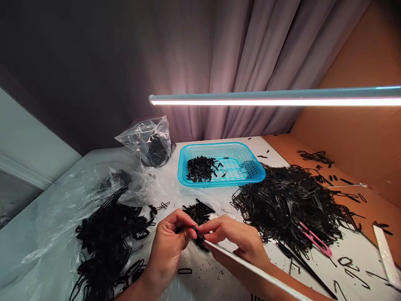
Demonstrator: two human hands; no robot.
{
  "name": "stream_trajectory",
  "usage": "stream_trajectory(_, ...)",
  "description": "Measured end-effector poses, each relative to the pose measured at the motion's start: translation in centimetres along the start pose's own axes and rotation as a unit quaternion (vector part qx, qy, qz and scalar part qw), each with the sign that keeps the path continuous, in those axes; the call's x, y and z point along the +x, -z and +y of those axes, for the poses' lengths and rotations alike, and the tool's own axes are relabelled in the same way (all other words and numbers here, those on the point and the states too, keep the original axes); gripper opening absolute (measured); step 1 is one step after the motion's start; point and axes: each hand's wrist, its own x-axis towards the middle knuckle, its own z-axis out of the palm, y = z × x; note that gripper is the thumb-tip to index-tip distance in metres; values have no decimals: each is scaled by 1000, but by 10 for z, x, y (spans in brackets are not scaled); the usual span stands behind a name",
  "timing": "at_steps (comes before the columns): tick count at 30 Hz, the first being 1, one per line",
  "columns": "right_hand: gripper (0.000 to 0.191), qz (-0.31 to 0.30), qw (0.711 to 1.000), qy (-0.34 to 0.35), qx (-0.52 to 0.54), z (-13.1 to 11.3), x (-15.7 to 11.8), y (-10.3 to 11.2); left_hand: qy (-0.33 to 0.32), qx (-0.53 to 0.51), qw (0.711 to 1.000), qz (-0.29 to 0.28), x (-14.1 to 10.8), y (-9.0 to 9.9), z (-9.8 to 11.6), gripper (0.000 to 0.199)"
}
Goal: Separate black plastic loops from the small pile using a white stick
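Observation:
My left hand (171,242) is closed, its thumb and index finger pinching a small black piece (194,230). Opposite it, the fingertips of my right hand (236,237) are closed at the other end of the same piece. A long white strip (250,265) runs from beside my right fingertips across the wrist to the lower right; whether that hand grips it I cannot tell. Just behind the fingers lies a small heap of short black pieces (197,211), partly covered by my hands. A black loop (184,271) rests on the white table between my forearms.
A blue basket (219,184) holds many short black pieces. Tangled black loops form heaps at right (288,200) and left (106,238). A clear plastic bag (144,133) stands behind. A pink tool (315,239) lies on the right heap. A lit tube lamp (275,100) hangs across.

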Motion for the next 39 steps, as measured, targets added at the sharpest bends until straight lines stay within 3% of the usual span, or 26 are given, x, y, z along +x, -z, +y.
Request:
stream_trajectory(8,8,-14,992,77,-102,1,-3,-2,-29,46,998,17,-3,-1,-1,18)
stream_trajectory(13,13,-78,961,143,-225,-5,-7,-4,17,4,1000,26,-6,-3,-2,26)
stream_trajectory(15,12,-51,958,137,-246,-4,-8,-4,23,-4,1000,14,-7,-2,-2,27)
stream_trajectory(19,8,50,986,31,-156,0,-6,-1,4,-1,1000,-17,-7,-3,0,23)
stream_trajectory(21,8,62,994,-45,-72,-1,-4,1,-7,0,1000,-25,-5,-3,1,21)
stream_trajectory(23,7,49,996,-73,-11,-5,-1,3,-19,0,999,-29,-4,-3,-1,19)
stream_trajectory(29,12,16,1000,-7,-2,-5,1,2,-38,23,999,-22,-3,1,-4,14)
stream_trajectory(39,12,-1,1000,9,-9,-2,1,3,-41,46,998,-9,-5,0,-1,15)
